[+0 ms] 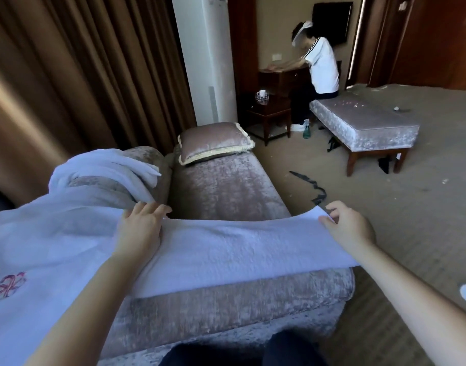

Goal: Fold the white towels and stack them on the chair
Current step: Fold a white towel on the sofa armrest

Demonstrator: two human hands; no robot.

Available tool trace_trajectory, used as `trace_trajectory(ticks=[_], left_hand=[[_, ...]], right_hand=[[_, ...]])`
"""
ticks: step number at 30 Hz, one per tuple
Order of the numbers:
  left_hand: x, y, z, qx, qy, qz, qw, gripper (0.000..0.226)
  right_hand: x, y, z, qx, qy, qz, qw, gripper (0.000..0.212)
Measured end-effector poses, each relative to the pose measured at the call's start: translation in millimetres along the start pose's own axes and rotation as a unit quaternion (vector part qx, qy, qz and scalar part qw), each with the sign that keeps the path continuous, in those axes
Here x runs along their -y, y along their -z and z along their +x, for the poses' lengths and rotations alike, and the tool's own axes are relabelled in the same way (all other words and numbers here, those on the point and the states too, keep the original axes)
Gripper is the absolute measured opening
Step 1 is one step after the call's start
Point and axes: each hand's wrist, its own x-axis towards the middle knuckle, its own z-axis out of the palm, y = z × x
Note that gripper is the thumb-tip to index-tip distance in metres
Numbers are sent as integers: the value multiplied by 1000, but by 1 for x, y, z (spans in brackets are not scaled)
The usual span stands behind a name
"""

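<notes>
White towel [226, 249] lies long-axis left to right across the chair [226, 313] — left hand [142, 231] flat mid-towel, right hand [350, 229] pinching its right corner.

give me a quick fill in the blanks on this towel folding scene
The left hand lies flat on the white terry towel; the right hand pinches its ___.
The embroidered logo at far left is ___.
The fringed velvet cushion lies at the pinkish velvet chaise's ___ end.
Missing: corner; pink; far.
</notes>
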Motion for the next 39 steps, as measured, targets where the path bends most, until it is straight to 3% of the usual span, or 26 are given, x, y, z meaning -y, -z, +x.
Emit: trace_trajectory(ticks=[2, 4, 6, 9, 12, 16, 20, 23, 31, 33, 35, 38, 39], left_hand=[[-16, 15, 3, -25, -51, -44, 997, 17], [-37, 28, -1, -24, -110, -115, 987, 25], [-53, 29, -16, -2, -156, -154, 976, 29], [-58, 26, -46, 36, -170, -173, 969, 29], [-52, 31, -61, 38, -152, -205, 966, 28], [-48, 34, -76, 1, -148, -178, 973, 23], [-48, 28, -81, -3, -131, -153, 980, 1], [-51, 30, -87, -5, -123, -133, 984, 9], [-58, 34, -120, 19, -155, -101, 983, 35], [-57, 34, -120, 36, -156, -110, 981, 32], [-56, 36, -117, 50, -162, -127, 977, 9], [-59, 50, -103, 65, -149, -156, 974, 35], [-63, 54, -96, 57, -147, -177, 972, 34]], right_hand=[[3, 1, -7, -88, 77, -1, 993, 20], [11, 1, -20, -153, 223, 13, 963, 20], [17, -2, -38, -137, 339, 32, 930, 25], [17, -15, -65, -102, 416, 39, 903, 23], [8, -21, -81, -77, 417, 72, 903, 29], [2, -24, -93, -104, 436, 54, 892, 29], [13, -24, -102, -145, 426, 80, 889, 29], [16, -19, -108, -155, 423, 75, 890, 41], [2, -14, -127, -155, 440, 58, 882, 22], [-1, -17, -131, -161, 441, 61, 881, 22], [-2, -19, -133, -163, 446, 54, 878, 21], [-4, -18, -132, -155, 457, 42, 875, 19], [-5, -17, -131, -142, 462, 44, 875, 19]])
